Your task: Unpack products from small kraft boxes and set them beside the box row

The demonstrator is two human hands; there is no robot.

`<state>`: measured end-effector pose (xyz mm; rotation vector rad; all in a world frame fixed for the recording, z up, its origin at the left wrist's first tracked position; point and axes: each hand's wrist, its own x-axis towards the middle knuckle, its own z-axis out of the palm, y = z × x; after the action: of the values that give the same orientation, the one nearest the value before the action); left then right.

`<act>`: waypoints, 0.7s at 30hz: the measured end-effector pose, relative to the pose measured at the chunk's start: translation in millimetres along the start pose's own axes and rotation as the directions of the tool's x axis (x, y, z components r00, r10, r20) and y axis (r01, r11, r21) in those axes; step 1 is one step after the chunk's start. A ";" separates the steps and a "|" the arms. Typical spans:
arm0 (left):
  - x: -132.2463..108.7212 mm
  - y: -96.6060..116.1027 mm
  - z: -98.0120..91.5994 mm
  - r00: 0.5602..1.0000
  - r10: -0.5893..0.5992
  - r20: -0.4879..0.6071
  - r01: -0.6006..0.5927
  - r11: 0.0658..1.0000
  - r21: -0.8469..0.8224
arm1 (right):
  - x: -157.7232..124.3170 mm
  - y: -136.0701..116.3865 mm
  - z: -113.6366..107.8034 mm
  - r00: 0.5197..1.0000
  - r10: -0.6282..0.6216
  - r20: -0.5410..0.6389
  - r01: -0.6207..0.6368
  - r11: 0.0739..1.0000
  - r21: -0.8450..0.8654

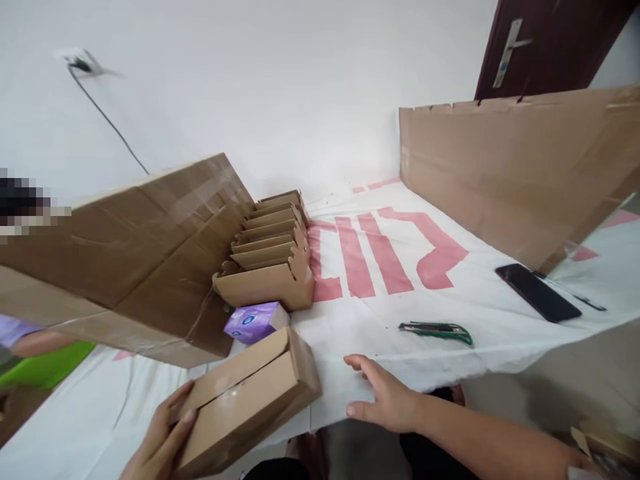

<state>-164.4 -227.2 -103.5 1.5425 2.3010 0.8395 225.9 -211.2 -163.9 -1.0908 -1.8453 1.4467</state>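
A closed brown cardboard box (250, 400) is tilted at the table's near edge, with a seam running along its top. My left hand (167, 430) grips its left end, thumb on top. To the right of the box, my right hand (375, 393) is in the air with thumb and fingers apart, touching nothing. Just behind the box lies a purple packet (257, 321), partly covered by it. A green utility knife (437, 330) rests on the white cloth beyond my right hand.
Several open cardboard boxes (265, 283) stand in a row behind the packet. Large cardboard panels rise at the left (150, 247) and right (505, 173). A black phone (537, 291) and a pen (575, 293) lie at the right. Another person's arm (43, 343) shows at far left.
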 end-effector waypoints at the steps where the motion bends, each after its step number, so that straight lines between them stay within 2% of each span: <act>1: -8.1 16.2 8.9 0.996 -0.007 0.086 0.014 0.996 -0.089 | -9.3 -0.4 -5.0 1.000 -0.024 0.009 0.024 0.999 -0.022; 4: -23.9 63.4 35.8 0.980 0.016 0.197 0.035 0.967 -0.253 | -30.7 4.1 -25.7 0.991 -0.136 0.008 0.135 0.981 -0.140; 7: -31.0 99.9 64.5 0.966 0.078 0.247 0.017 0.932 -0.361 | -40.0 19.4 -63.2 0.962 -0.232 -0.144 0.172 0.924 -0.341; 10: -33.5 123.1 90.3 0.968 0.105 0.227 0.007 0.895 -0.446 | -42.7 44.4 -110.1 0.901 -0.255 -0.352 0.009 0.821 -0.571; 13: -33.0 134.5 107.7 0.977 0.080 0.196 0.031 0.861 -0.507 | -47.9 69.6 -142.0 0.865 -0.254 -0.434 -0.119 0.735 -0.667; 16: -32.4 137.7 115.3 0.982 0.073 0.173 0.034 0.837 -0.546 | -56.1 86.8 -148.1 0.856 -0.286 -0.430 -0.110 0.713 -0.692; 21: -35.0 140.8 113.9 0.989 0.086 0.121 -0.008 0.842 -0.540 | -60.9 98.7 -139.5 0.833 -0.331 -0.443 -0.133 0.657 -0.742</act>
<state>14.3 -183.3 -116.6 1.3475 1.7204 1.2184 396.8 -182.1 -217.3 -1.5332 -2.0207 0.1425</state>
